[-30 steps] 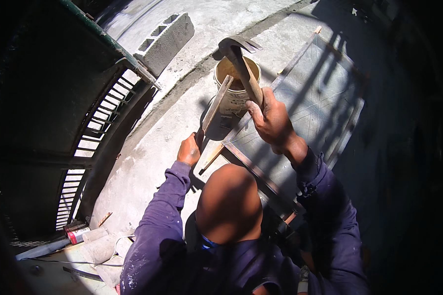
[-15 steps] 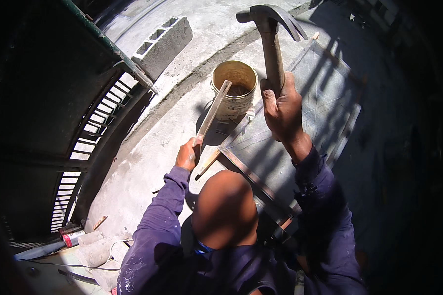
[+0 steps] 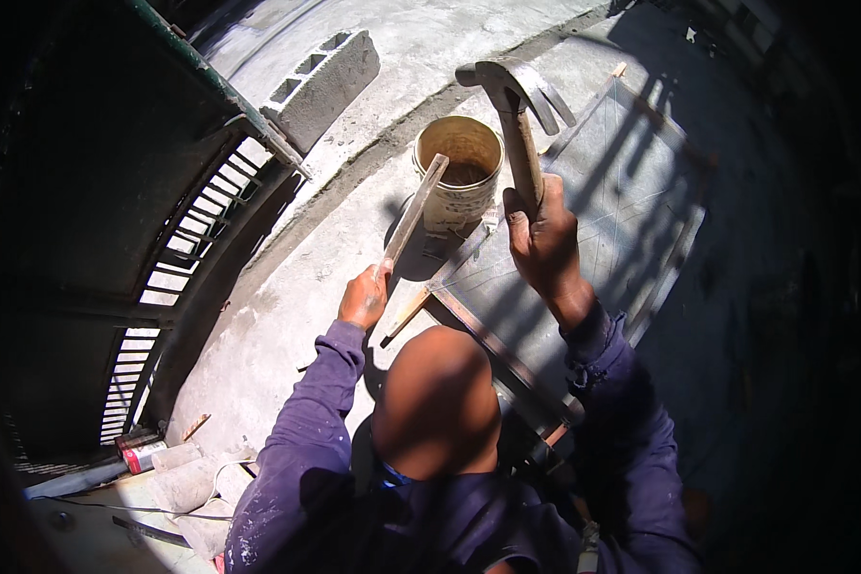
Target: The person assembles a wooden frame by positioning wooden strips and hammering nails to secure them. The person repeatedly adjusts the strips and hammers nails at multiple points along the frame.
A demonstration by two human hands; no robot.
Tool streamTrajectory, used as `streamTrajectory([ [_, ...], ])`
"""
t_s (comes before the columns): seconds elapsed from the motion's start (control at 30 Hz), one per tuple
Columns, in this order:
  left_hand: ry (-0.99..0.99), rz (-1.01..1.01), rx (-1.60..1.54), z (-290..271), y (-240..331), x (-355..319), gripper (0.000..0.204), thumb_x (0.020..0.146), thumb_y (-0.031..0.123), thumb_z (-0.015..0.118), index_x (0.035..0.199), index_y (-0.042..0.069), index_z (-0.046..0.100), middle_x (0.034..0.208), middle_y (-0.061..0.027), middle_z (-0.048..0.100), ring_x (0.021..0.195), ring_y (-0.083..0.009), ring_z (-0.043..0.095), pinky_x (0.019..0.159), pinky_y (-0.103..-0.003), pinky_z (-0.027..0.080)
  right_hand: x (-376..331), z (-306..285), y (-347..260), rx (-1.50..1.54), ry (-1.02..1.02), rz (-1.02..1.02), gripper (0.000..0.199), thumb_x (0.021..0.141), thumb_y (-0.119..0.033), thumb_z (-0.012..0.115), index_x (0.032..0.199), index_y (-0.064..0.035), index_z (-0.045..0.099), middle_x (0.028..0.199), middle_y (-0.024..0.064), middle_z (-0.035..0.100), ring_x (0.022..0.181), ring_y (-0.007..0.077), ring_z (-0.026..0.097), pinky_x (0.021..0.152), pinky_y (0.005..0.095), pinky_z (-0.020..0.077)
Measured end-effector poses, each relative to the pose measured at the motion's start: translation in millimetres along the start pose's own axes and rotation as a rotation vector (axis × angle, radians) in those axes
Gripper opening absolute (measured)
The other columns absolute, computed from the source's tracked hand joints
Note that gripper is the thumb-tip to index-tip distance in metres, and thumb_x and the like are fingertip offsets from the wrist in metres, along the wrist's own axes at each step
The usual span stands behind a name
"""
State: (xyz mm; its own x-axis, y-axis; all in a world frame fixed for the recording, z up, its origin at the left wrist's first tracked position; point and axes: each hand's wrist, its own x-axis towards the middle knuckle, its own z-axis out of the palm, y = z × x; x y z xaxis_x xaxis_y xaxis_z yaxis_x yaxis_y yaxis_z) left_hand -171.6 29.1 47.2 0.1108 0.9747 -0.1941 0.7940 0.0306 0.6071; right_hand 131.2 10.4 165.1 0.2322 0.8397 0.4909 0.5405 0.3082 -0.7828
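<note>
My right hand (image 3: 547,239) is closed round the wooden handle of a claw hammer (image 3: 521,143). The hammer is raised head up, its claw turned to the right. Lower and to the left, my left hand (image 3: 364,295) grips one end of a narrow wooden strip (image 3: 415,212). The strip slants up and away, and its far tip overlaps the rim of a pale, stained bucket (image 3: 459,203) in the picture. Whether tip and bucket touch, I cannot tell. Something dark lies inside the bucket.
A grey sheet panel (image 3: 584,225) with wooden edging lies at the right, crossed by shadows. A concrete hollow block (image 3: 330,91) stands at the far left, beside a dark metal gate (image 3: 77,191). Rubble (image 3: 187,486) and a red-and-white can (image 3: 142,455) sit at the lower left.
My right hand has come down a little with the hammer. My left hand and the wooden strip have hardly moved.
</note>
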Motion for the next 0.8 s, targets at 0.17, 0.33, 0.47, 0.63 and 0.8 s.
streamTrajectory([
  [0.17,0.111,-0.038,0.013,-51.8,-25.5,-10.4,0.063,0.107,0.056,0.042,0.091,-0.002,0.063,0.081,-0.0315,0.065,0.082,-0.0544,0.063,0.072,-0.053,0.05,-23.8,-18.0,3.2,-0.044,-0.184,0.146,0.033,0.095,-0.015,0.067,0.121,-0.0054,0.049,0.085,0.0251,0.068,0.084,0.0487,0.069,0.068,0.0499,0.0543],
  [0.33,0.049,-0.51,-0.215,-90.0,-98.6,17.1,0.061,0.106,0.06,0.039,0.091,0.003,0.058,0.066,-0.013,0.058,0.055,-0.029,0.059,0.054,-0.044,0.048,-77.4,-2.5,30.7,-0.032,-0.42,0.405,0.03,0.097,-0.018,0.062,0.12,-0.0024,0.049,0.077,0.0268,0.065,0.075,0.0455,0.07,0.065,0.0491,0.0524],
  [0.47,-0.053,-0.743,-0.389,-51.7,-145.3,51.4,0.059,0.104,0.06,0.037,0.095,0.005,0.054,0.063,-0.0068,0.05,0.044,-0.0194,0.05,0.04,-0.037,0.042,-90.2,47.0,45.7,0.122,-0.49,0.385,0.029,0.097,-0.014,0.058,0.12,0.0023,0.048,0.077,0.0289,0.065,0.076,0.0444,0.07,0.067,0.0481,0.0527],
  [0.63,-0.002,-0.605,0.027,-26.5,-193.6,59.6,0.074,0.104,0.059,0.036,0.097,-0.008,0.065,0.078,-0.0238,0.066,0.06,-0.0335,0.066,0.059,-0.048,0.052,-56.5,108.3,36.5,0.12,-0.6,0.312,0.036,0.099,-0.018,0.06,0.128,-0.0007,0.045,0.088,0.0323,0.067,0.086,0.0518,0.067,0.073,0.0538,0.0516],
  [0.8,-0.04,-0.604,0.17,-21.7,-196.2,59.4,0.069,0.105,0.055,0.034,0.119,-0.004,0.068,0.116,-0.0325,0.068,0.112,-0.0464,0.066,0.097,-0.051,0.05,-9.1,202.0,25.4,0.144,-0.632,0.229,0.039,0.103,-0.029,0.058,0.13,-0.0051,0.044,0.088,0.0293,0.068,0.085,0.051,0.067,0.072,0.0557,0.0508],
])
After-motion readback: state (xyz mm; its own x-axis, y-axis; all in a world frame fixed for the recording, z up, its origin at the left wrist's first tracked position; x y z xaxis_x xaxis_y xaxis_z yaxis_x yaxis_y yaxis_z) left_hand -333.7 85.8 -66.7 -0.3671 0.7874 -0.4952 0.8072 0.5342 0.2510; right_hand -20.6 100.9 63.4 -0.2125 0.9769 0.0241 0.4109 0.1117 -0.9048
